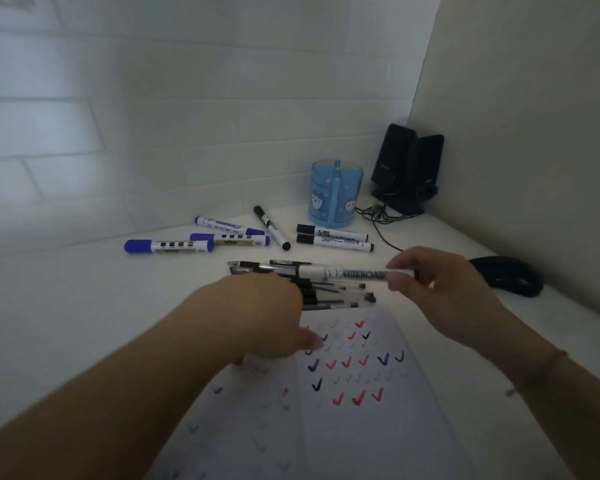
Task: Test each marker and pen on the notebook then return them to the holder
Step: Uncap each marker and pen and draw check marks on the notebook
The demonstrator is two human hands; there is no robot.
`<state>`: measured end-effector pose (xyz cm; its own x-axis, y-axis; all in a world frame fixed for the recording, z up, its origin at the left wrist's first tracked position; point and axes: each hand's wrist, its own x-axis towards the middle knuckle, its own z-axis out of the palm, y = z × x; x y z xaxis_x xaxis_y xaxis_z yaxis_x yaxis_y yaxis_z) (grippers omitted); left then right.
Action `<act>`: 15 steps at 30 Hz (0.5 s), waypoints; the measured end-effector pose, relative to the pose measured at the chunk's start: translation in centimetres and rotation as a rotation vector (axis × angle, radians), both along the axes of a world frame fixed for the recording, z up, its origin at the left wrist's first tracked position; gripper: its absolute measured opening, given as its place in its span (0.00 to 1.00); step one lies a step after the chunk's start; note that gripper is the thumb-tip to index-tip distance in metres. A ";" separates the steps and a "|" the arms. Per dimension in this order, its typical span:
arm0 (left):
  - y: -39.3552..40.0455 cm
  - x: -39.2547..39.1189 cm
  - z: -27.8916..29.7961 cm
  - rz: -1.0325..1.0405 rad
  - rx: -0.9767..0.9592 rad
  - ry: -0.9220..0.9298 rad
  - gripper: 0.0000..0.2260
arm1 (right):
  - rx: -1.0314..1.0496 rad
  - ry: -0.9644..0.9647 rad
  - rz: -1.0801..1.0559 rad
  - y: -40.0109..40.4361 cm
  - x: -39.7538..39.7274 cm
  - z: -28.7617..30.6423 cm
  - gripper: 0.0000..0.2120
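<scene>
Right hand clamped on whiteboard marker; left hand on notebook, grip indeterminate. Blue holder at 12 o'clock, contents indiscernible.

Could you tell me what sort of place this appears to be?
Probably a home or office desk in a wall corner: a pair of black speakers with cables, a computer mouse, and a blue pen holder on a white desktop.
</scene>
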<state>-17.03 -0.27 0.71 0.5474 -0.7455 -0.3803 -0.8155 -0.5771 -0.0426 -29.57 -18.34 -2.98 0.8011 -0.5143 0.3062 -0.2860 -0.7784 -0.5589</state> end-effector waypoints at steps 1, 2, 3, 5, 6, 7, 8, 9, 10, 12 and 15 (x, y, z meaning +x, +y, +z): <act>-0.2 -0.2 -0.7 0.051 -0.085 -0.085 0.26 | 0.036 0.003 0.007 0.6 -0.9 0.2 0.02; -0.3 -0.4 -1.2 0.099 -0.170 -0.167 0.28 | 0.077 0.011 0.011 1.2 -1.8 0.3 0.02; -0.3 -0.7 -1.8 0.122 -0.250 -0.236 0.31 | 0.133 0.014 0.018 1.7 -2.4 0.3 0.01; -0.3 -1.2 -2.6 0.024 -0.414 -0.333 0.32 | 0.278 -0.055 0.032 2.5 -3.2 0.1 0.02; -0.2 -1.5 -3.0 -0.071 -0.508 -0.344 0.28 | 0.371 -0.133 0.026 2.8 -3.4 -0.2 0.04; -0.1 -1.8 -3.2 -0.164 -0.597 -0.314 0.22 | 0.486 -0.221 0.017 3.2 -3.5 -0.3 0.06; 0.0 -2.0 -3.3 -0.221 -0.666 -0.255 0.18 | 0.605 -0.298 0.015 3.4 -3.5 -0.6 0.10; 0.1 -2.1 -3.5 -0.244 -0.716 -0.172 0.16 | 0.709 -0.357 0.021 3.5 -3.4 -0.8 0.12; 0.2 -2.1 -3.8 -0.250 -0.751 -0.086 0.16 | 0.785 -0.394 0.028 3.7 -3.3 -0.9 0.13; 0.4 -2.3 -4.5 -0.268 -0.818 0.019 0.17 | 0.884 -0.417 0.042 4.2 -2.9 -1.2 0.11; 0.7 -2.7 -5.4 -0.308 -0.875 0.071 0.17 | 0.930 -0.373 0.101 4.9 -2.5 -1.8 0.11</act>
